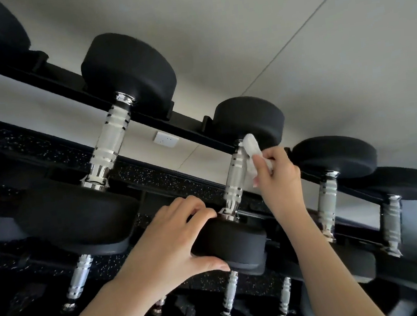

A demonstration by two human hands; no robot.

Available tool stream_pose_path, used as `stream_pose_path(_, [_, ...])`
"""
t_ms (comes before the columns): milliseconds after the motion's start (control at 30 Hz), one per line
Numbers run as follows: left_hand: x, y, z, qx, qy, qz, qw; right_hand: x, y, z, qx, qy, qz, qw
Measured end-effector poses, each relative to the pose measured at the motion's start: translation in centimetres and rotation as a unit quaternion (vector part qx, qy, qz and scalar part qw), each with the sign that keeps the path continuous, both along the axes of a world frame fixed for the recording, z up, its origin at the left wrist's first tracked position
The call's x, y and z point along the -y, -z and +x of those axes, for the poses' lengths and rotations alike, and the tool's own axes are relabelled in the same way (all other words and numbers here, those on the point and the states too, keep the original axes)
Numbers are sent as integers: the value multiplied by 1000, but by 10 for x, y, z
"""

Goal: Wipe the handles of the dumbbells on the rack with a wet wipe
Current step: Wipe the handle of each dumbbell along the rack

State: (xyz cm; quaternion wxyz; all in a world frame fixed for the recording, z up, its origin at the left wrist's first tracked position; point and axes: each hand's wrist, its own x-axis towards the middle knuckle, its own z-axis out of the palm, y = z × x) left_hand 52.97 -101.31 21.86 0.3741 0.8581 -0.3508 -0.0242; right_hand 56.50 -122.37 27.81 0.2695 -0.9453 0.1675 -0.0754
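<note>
Black round-headed dumbbells with ridged chrome handles lie in a row on the top tier of a black rack (65, 84). My right hand (277, 175) pinches a white wet wipe (251, 149) and presses it against the right side of the middle dumbbell's chrome handle (235, 178), near its far head. My left hand (176, 244) grips the near black head (234, 242) of that same dumbbell, thumb under it and fingers curled over its top edge. A larger dumbbell's handle (109, 141) lies to the left, and two smaller handles (327, 200) lie to the right.
A lower tier holds several smaller dumbbells (230, 295) under my forearms. Black speckled rubber flooring (42, 150) shows between the rails. A pale wall (265, 31) with a white socket plate (165, 139) stands behind the rack.
</note>
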Motion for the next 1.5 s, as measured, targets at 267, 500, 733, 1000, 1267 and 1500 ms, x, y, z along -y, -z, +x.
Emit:
stream_pose_path(267, [47,-40,4,56,33,53,996,31,-32,-63,28,38,10,999])
stream_pose_path(500, [128,-60,-29,112,87,149,979,98,-48,-118,68,102,8,992])
stream_pose_path(733, [205,-59,-74,92,75,207,971,180,-39,-148,88,109,31,990])
stream_pose_path(1000, [244,-54,-106,57,-14,236,970,218,-9,-121,85,-21,16,996])
stream_pose_path(1267, [244,-50,-110,54,-34,232,971,211,9,-72,114,-46,12,992])
stream_pose_path(1500, [245,-39,-108,87,-37,187,978,206,27,-70,177,64,64,980])
